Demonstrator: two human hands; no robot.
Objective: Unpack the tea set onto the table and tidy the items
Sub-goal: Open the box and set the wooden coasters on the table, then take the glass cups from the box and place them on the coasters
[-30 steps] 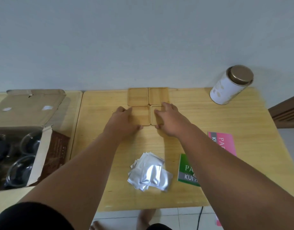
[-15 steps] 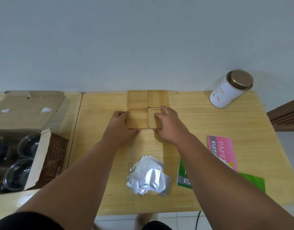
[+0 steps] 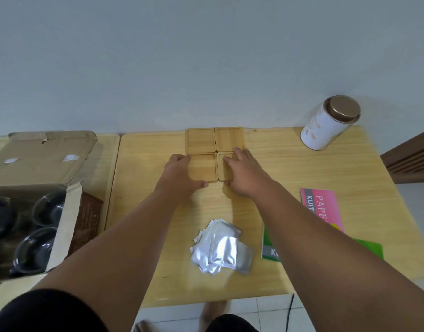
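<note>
Four square wooden coasters lie in a two-by-two block at the far edge of the table [image 3: 302, 168]. The far-left coaster [image 3: 200, 140] and far-right coaster [image 3: 229, 138] are uncovered. My left hand [image 3: 180, 176] clasps the near-left coaster [image 3: 203, 167], fingers on its left edge and thumb on its near edge. My right hand [image 3: 242, 173] covers most of the near-right coaster [image 3: 224, 171], fingers on top and thumb at the near edge. Left of the table, an open cardboard box [image 3: 38, 159] holds glass cups [image 3: 45, 207], partly hidden in dark packing.
A white tin with a bronze lid [image 3: 326, 125] stands at the far right corner. A pile of silver sachets [image 3: 220, 248] lies near the front edge between my arms. A pink booklet [image 3: 322, 207] and a green booklet [image 3: 269, 245] lie under my right forearm.
My left hand has slid a little left, uncovering more of the near-left coaster. Both hands stay on the near pair, which now sits flush against the far pair.
</note>
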